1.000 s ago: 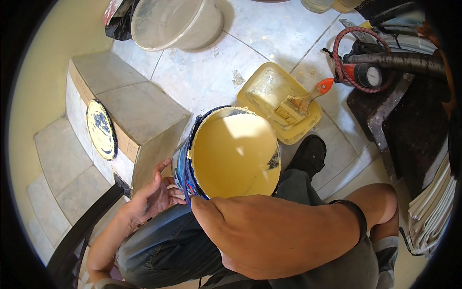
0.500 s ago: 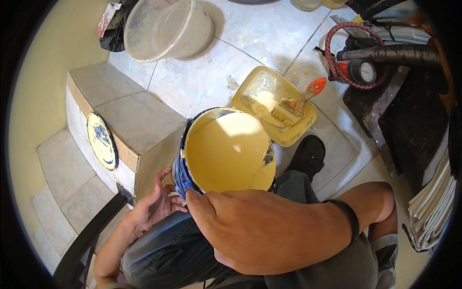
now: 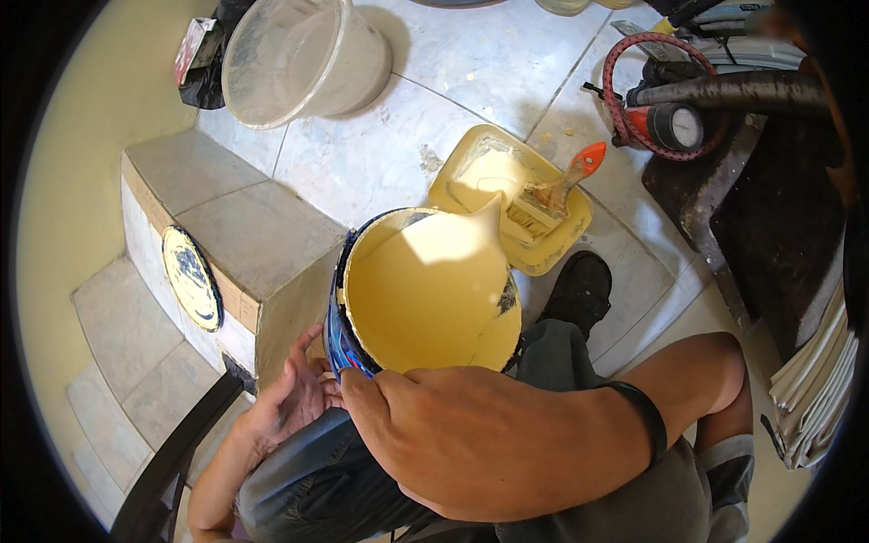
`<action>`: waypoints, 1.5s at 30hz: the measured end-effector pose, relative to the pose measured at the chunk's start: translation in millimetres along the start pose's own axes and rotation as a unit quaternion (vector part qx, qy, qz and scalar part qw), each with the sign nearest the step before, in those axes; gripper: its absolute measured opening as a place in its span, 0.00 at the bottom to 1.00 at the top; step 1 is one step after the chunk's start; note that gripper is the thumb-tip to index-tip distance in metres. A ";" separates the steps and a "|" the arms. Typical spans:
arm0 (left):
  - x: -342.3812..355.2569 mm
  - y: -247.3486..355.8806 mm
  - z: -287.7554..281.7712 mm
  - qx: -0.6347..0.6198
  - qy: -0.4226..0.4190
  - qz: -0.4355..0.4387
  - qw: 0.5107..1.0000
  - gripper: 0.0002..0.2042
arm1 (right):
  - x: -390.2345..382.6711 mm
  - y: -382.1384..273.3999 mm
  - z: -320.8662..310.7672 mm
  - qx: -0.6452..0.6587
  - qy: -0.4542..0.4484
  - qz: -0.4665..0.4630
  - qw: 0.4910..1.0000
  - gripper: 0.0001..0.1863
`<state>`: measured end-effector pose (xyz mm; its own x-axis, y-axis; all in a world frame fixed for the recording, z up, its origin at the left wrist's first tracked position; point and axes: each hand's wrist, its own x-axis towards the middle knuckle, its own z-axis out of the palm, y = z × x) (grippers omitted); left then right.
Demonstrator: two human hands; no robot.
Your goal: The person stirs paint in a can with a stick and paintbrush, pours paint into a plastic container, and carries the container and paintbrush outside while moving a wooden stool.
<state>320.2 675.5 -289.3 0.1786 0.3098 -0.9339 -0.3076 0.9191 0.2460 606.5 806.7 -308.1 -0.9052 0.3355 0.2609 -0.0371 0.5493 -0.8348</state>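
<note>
A round bucket (image 3: 337, 299) with a dark blue outside is tilted away from me over my lap, and cream-yellow paint (image 3: 416, 308) fills much of it. At the far rim the paint comes to a point and spills over toward a yellow tray (image 3: 579, 237). My right hand (image 3: 462, 439), with a black band at the wrist, is closed on the bucket's near rim; its fingertips are hidden. Beside the bucket's lower left is my left hand (image 3: 294, 398), fingers apart and palm up, close to the wall. A flat paintbrush (image 3: 552, 199) with an orange handle tip lies in the tray.
A paint-smeared lid (image 3: 192, 278) leans against the tiled step (image 3: 244, 199) at left. Farther off stands a cloudy plastic tub (image 3: 299, 59). A red hose with a gauge (image 3: 674, 127) lies at right, near a dark metal piece (image 3: 724, 199). My shoe (image 3: 577, 288) is beside the tray.
The bucket has tipped slightly farther away from me, and paint now runs over its far rim above the tray. My right hand keeps its hold; my left hand stays open beside the bucket.
</note>
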 end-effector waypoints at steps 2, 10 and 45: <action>-2.3 -0.2 -1.4 0.015 -0.015 0.000 1.000 0.43 | 0.4 0.0 -0.7 0.017 -0.026 0.019 0.999 0.23; 1.2 5.5 12.0 0.016 0.019 0.000 1.000 0.54 | 2.2 0.7 -4.5 0.038 -0.037 0.030 0.998 0.20; -5.5 9.1 13.7 0.039 -0.008 0.013 0.999 0.54 | 5.5 2.5 -6.9 0.000 -0.055 0.026 0.998 0.22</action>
<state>329.3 685.5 -278.4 0.1860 0.3372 -0.9229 -0.2390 0.9266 0.2904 604.3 815.2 -305.3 -0.9469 0.2774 0.1628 0.0111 0.5340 -0.8454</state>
